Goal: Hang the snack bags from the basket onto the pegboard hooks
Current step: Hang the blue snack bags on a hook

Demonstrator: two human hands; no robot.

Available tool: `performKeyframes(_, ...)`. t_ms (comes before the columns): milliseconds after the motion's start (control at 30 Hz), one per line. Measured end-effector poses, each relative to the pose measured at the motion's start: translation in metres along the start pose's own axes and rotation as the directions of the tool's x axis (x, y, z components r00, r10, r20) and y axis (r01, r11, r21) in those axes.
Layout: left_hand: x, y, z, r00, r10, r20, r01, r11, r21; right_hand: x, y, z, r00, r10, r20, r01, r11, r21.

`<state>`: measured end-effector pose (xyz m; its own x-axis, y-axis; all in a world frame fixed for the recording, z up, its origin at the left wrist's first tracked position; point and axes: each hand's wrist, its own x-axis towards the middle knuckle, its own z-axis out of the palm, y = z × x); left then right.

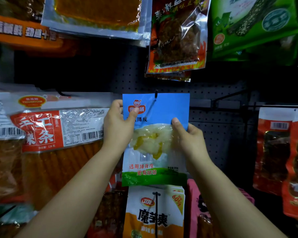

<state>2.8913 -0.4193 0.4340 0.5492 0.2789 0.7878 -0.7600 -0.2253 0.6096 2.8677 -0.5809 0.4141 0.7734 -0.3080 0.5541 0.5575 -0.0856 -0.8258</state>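
While both hands are meeting at the blue bag (162,107), I am seeing the left hand (118,125) pinching its upper left edge, thumb curled over the logo. The right hand (187,136) is gripping the right edge, thumb on the front, fingers going behind. The bag is hanging against the dark pegboard (218,134), its top on a hook (156,95). The fingers behind the bag are hidden. A white-and-orange bag (155,213) is hanging below, cut off by the frame edge; I cannot see any basket.
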Motion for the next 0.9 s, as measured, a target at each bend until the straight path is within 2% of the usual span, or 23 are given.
performKeyframes(200,0.026,-0.022,0.018,1.0,0.002,0.025,-0.006,0.984,0.176,0.032,0.02,0.01,0.998,0.04,-0.05,-0.045,0.994,-0.103)
performKeyframes(367,0.046,-0.036,0.033,0.993,-0.102,0.057,0.088,0.975,0.206,0.061,0.035,0.017,0.987,0.033,-0.157,-0.081,0.948,-0.309)
performKeyframes(533,0.043,-0.046,0.039,0.993,-0.109,0.046,0.098,0.976,0.196,0.068,0.048,0.017,0.98,-0.005,-0.198,-0.073,0.92,-0.386)
performKeyframes(633,0.031,-0.051,0.037,0.995,-0.094,0.043,0.086,0.982,0.166,0.054,0.059,0.01,0.981,-0.075,-0.179,0.007,0.936,-0.352)
performKeyframes(767,0.005,-0.051,0.034,0.985,-0.122,0.126,0.11,0.989,0.099,0.026,0.084,-0.003,0.986,-0.113,-0.127,0.074,0.958,-0.277)
performKeyframes(900,-0.002,-0.045,0.031,0.976,-0.15,0.156,0.128,0.982,0.139,0.01,0.107,-0.013,0.995,0.011,-0.103,-0.037,0.966,-0.256)
